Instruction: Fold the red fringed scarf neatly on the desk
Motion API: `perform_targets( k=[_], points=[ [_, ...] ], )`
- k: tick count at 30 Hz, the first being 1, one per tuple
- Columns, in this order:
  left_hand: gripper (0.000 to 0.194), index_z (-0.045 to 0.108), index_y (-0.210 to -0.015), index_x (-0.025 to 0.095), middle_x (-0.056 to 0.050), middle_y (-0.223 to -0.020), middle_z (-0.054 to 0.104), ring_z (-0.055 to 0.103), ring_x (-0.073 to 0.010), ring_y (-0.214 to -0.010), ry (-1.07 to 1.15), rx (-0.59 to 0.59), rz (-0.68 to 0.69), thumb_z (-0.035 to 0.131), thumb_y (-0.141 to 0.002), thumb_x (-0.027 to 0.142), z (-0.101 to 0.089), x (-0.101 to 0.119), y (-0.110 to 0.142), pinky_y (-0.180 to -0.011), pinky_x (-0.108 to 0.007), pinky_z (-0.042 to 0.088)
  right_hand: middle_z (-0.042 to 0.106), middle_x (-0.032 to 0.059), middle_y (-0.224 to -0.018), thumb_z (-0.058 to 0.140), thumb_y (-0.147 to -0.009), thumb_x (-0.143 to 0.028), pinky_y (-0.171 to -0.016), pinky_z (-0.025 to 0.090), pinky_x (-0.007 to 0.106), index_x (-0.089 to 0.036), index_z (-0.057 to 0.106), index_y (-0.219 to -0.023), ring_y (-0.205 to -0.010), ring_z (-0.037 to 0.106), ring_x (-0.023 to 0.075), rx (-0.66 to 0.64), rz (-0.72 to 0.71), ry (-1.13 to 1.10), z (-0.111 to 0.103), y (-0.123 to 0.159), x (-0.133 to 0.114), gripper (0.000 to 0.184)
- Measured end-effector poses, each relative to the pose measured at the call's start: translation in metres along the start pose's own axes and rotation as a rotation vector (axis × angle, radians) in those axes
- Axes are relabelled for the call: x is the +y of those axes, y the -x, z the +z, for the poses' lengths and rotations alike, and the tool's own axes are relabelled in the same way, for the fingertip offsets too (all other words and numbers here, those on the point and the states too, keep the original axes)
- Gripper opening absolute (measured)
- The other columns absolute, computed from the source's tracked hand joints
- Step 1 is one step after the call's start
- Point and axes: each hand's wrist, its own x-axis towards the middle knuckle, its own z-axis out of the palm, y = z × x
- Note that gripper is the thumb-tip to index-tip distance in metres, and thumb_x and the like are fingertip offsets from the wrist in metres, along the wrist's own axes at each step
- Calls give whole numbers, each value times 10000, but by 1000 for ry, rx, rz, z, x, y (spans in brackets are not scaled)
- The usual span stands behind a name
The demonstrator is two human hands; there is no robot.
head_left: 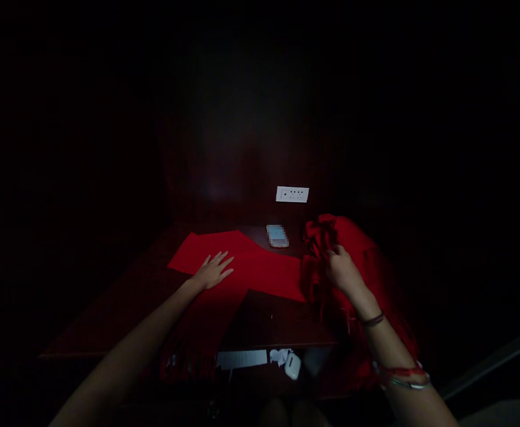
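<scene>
A red fringed scarf (268, 273) lies spread over the dark table, one fringed end hanging over the front edge. My left hand (214, 271) rests flat on it, fingers spread. At the right, my right hand (343, 268) is closed, its fingers curled into bunched red cloth with fringe; the fingertips are partly hidden. Beside and beyond that hand is a heap of red cloth (361, 237), which drops over the table's right side. Whether the heap and the flat scarf are one piece, I cannot tell.
A phone (277, 236) with a lit screen lies at the back of the dark table (281, 323). Above it, a white socket plate (292, 194) is on the wall. Below the front edge are white paper (242, 359), a crumpled white piece (279, 356) and a small white case (292, 366).
</scene>
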Motion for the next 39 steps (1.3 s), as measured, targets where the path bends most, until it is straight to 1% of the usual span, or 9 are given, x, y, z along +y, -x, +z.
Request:
perform_targets(
  k=[3, 7, 10, 15, 20, 23, 28, 34, 39],
  points=[
    [545, 244, -1253, 230, -50, -1333, 168, 82, -214, -1210, -35, 152, -73, 178, -792, 512, -14, -1, 10, -953, -412, 84, 393, 122, -1157, 341, -733, -122, -889, 258, 260, -112, 461, -1063, -1061, 352, 194, 172, -303, -126, 5, -9, -55, 351],
    [702, 171, -1276, 208, -84, -1342, 110, 29, -260, -1209, 3, 138, -207, 244, -714, 621, -21, -16, 35, -939, -457, 83, 494, 116, -1032, 361, -775, -297, -789, 346, 246, -121, 469, -1045, -924, 470, 176, -204, -420, -200, 45, -36, -128, 340],
    [800, 129, -1285, 187, -99, -1343, 84, 6, -273, -1207, 45, 54, -231, 294, -663, 661, -12, -29, 52, -935, -463, 91, 504, 123, -1026, 426, -751, -306, -728, 373, 259, -138, 443, -1079, -904, 490, 188, -316, -353, -144, 78, -53, -148, 369],
    [809, 115, -1287, 178, -96, -1342, 98, -5, -259, -1208, 76, 111, -282, 286, -664, 665, 2, -33, 57, -943, -442, 99, 545, 129, -936, 355, -765, -124, -727, 363, 261, -127, 549, -896, -876, 508, 180, -294, -351, -118, 101, -63, -132, 234],
    [713, 123, -1285, 196, -85, -1343, 102, -7, -240, -1211, 75, 130, -260, 245, -721, 614, -1, -30, 56, -947, -439, 81, 425, 160, -1124, 345, -795, -260, -804, 320, 378, -125, 448, -1055, -1030, 395, 231, -166, -246, -102, 106, -73, -111, 310],
    [611, 133, -1283, 205, -79, -1343, 107, 11, -233, -1212, 63, 116, -281, 204, -776, 539, 0, -31, 56, -946, -440, 83, 467, 173, -1079, 388, -773, -238, -815, 308, 380, -98, 491, -1002, -1000, 428, 232, -227, -229, -106, 108, -80, -104, 287],
    [620, 152, -1281, 194, -96, -1344, 84, -5, -253, -1209, 35, 135, -322, 247, -767, 527, 2, -31, 55, -941, -454, 77, 556, 141, -951, 350, -786, -202, -753, 339, 225, -92, 540, -920, -885, 508, 159, -206, -337, -178, 79, -80, -83, 257],
    [629, 130, -1283, 217, -71, -1352, -22, -66, -280, -1199, 39, 196, -334, 341, -747, 469, 1, -28, 57, -925, -492, 73, 608, 31, -735, 351, -763, -364, -600, 382, 193, -138, 575, -774, -677, 538, 124, -137, -395, -484, 23, -73, -19, 319],
    [671, 89, -1284, 251, -74, -1351, -29, -65, -292, -1195, 134, 43, -315, 371, -719, 477, -7, -32, 50, -904, -521, 92, 610, 57, -718, 487, -665, -193, -609, 382, 202, -137, 607, -707, -676, 553, 137, -313, -245, -170, 32, -72, -3, 139]
  ],
)
